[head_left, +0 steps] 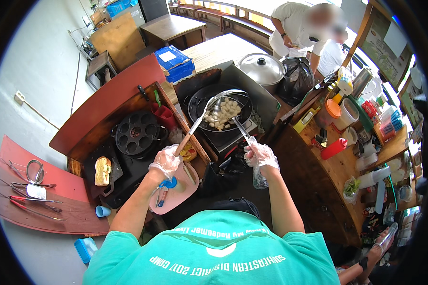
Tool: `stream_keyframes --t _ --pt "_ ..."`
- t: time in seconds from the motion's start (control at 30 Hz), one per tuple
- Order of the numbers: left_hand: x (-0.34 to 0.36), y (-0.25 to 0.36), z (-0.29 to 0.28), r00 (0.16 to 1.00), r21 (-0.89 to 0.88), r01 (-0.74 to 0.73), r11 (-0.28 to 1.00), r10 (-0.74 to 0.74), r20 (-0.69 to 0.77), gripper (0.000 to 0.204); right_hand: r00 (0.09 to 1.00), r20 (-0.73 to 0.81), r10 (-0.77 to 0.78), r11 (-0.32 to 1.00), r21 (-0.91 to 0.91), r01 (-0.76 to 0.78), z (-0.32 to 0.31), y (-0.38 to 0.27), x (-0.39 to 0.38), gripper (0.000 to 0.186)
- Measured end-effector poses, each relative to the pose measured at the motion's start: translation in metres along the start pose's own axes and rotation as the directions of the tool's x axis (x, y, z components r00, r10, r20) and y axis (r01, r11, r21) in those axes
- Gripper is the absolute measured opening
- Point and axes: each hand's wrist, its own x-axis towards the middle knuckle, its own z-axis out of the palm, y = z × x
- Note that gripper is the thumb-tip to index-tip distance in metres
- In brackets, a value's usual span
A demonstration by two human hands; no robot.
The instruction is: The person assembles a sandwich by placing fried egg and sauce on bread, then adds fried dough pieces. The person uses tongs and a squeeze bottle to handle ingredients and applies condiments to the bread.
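Both my hands wear clear plastic gloves. My left hand point(167, 160) is closed around the brown handle of a wire strainer point(215, 108), whose head lies tilted over the wok. My right hand point(261, 156) grips a long metal utensil point(241, 127); its far end reaches in among the food, so its kind is hidden. Pale, lumpy food pieces point(227, 109) are heaped in the dark wok point(193, 105), partly behind the strainer's wires. The wok sits on a stove point(228, 137) between metal splash guards.
Left of the wok are a round-hollowed pan point(137, 134), toasted bread point(102, 171) and a pink cutting board point(185, 192). Beyond stand a lidded pot point(261, 70) and a black bag point(296, 81). A wooden counter with a red bottle point(334, 148) is right; another person's gloved hand point(386, 240) shows lower right.
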Motion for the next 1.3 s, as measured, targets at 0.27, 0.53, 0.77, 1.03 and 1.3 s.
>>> stream_keyframes --t 0.27,0.53,0.77,1.03,1.3 --pt "0.015 -0.016 0.02 0.994 -0.005 0.096 0.995 -0.096 -0.043 0.035 0.999 -0.006 0.051 0.995 0.089 -0.05 0.005 0.0 -0.007 0.036" --pt "0.047 -0.015 0.027 0.975 0.21 0.187 0.959 -0.156 -0.157 0.028 0.996 0.025 0.087 0.988 -0.129 -0.083 0.01 -0.007 -0.016 0.035" --pt "0.066 -0.022 0.044 0.975 0.248 0.216 0.944 -0.195 -0.106 0.026 0.988 0.016 0.153 0.984 -0.096 -0.151 0.018 0.0 -0.016 0.038" --pt "0.058 -0.019 0.035 0.995 0.133 0.1 0.986 -0.102 0.007 0.025 0.992 0.056 0.109 0.99 -0.092 -0.104 0.021 0.009 -0.011 0.035" --pt "0.028 -0.005 -0.001 1.0 0.104 0.003 0.995 -0.005 0.018 0.032 0.981 -0.016 0.193 0.975 -0.106 -0.194 0.028 -0.003 -0.01 0.039"
